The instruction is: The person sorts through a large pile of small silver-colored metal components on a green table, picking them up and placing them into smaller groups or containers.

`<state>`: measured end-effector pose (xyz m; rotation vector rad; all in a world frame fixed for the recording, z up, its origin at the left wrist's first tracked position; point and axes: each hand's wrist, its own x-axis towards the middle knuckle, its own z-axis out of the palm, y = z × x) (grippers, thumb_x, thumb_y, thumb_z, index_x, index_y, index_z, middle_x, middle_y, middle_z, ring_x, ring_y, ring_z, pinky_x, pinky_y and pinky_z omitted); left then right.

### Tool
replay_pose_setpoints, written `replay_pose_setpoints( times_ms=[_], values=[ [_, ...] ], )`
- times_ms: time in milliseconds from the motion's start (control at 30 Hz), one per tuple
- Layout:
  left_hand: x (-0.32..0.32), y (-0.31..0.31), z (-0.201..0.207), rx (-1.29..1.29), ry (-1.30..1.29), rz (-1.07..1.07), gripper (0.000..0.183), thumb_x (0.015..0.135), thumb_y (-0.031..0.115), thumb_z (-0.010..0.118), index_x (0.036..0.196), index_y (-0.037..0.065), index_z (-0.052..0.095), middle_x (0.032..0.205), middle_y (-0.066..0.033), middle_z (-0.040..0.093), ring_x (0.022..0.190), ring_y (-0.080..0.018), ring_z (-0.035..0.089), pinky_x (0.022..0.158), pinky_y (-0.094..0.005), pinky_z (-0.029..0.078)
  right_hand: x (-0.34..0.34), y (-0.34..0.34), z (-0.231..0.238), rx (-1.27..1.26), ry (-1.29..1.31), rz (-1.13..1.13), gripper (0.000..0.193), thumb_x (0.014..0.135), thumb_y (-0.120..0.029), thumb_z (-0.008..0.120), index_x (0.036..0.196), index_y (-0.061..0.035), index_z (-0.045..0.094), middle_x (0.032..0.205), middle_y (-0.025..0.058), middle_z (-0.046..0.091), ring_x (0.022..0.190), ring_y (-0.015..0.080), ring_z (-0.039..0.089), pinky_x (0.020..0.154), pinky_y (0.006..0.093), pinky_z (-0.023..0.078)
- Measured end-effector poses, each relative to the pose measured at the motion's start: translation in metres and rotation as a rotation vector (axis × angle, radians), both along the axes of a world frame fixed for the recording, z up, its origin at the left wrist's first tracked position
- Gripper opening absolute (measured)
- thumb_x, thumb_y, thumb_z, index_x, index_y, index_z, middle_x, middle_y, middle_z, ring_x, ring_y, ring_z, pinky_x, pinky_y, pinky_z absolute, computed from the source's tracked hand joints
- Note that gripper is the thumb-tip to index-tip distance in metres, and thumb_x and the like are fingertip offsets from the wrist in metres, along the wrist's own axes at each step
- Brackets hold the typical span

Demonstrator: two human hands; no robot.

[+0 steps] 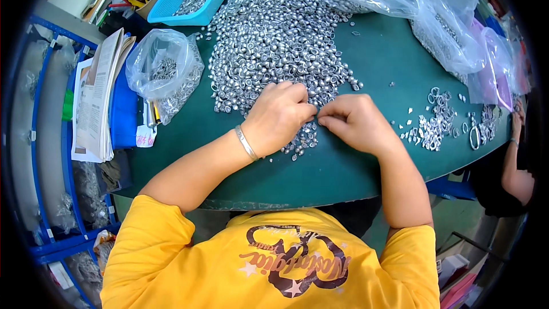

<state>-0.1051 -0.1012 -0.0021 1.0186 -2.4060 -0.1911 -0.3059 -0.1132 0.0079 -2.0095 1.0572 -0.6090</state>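
Observation:
A big heap of small silvery, dome-shaped metal pieces (269, 40) covers the middle of the green table. My left hand (279, 115), with a silver bangle on its wrist, rests at the heap's near edge, its fingers closed in a pinch. Close by on the right, my right hand (355, 121) also has thumb and forefinger pressed together. The two sets of fingertips almost meet; whatever is between them is too small or hidden to name. Just below them lies a little group of loose metal pieces (301, 142), partly covered by my left hand.
A blue plastic basket (220, 1) and a clear bag (163, 66) of metal pieces stand left of the heap. Papers (97, 100) lean against a blue bin (123, 114). Plastic bags (443, 34) and flat metal pieces (429, 131) lie right, near another person's arm (516, 160).

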Motion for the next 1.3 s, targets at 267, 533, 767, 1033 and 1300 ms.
replay_pose_setpoints(
  times_ms=[267,533,767,1033,1300],
  values=[
    [0.007,0.014,0.026,1.047,0.974,0.28,0.008,0.089,0.005,0.055,0.094,0.001,0.057,0.081,-0.0069,0.063,0.064,-0.0112,0.06,0.054,-0.0218,0.048,-0.008,-0.003,0.0,0.463,-0.391,0.001,0.014,0.079,-0.012,0.064,0.086,-0.0005,0.068,0.071,0.0072,0.066,0.061,0.0128,0.06,0.057,0.0258,0.047],
    [0.003,0.027,0.009,0.377,0.3,0.217,0.011,0.076,0.002,0.068,0.087,0.004,0.069,0.076,-0.0055,0.057,0.067,-0.0159,0.057,0.06,-0.0258,0.045,0.006,0.006,-0.001,-0.002,0.017,0.047,0.012,0.075,-0.011,0.065,0.085,-0.0057,0.069,0.079,0.0115,0.067,0.071,0.0262,0.064,0.065,0.0349,0.05],
    [0.003,0.023,0.0,0.29,0.284,0.124,0.008,0.075,0.001,0.068,0.082,0.004,0.066,0.074,-0.0065,0.057,0.069,-0.0179,0.058,0.063,-0.0282,0.046,-0.003,-0.004,-0.002,0.255,-0.317,-0.038,0.013,0.079,-0.012,0.065,0.082,0.0005,0.068,0.072,0.0041,0.066,0.066,0.0086,0.058,0.061,0.0252,0.048],
    [0.026,0.021,0.021,1.334,1.436,0.104,0.009,0.081,-0.001,0.058,0.089,0.003,0.059,0.082,-0.0038,0.061,0.058,-0.0041,0.048,0.044,-0.0149,0.035,0.013,0.013,-0.008,-0.276,0.076,0.067,0.01,0.074,-0.013,0.066,0.083,-0.0082,0.068,0.077,0.0107,0.064,0.07,0.0301,0.062,0.063,0.0388,0.05],
    [0.015,0.036,0.009,0.469,0.229,0.171,0.012,0.072,0.004,0.07,0.084,0.005,0.067,0.072,-0.0069,0.052,0.063,-0.0202,0.055,0.059,-0.0285,0.045,-0.002,0.003,0.004,0.298,-0.237,0.018,0.01,0.079,-0.008,0.065,0.082,0.001,0.068,0.07,0.003,0.064,0.065,0.0089,0.057,0.059,0.024,0.046]
  ],
)
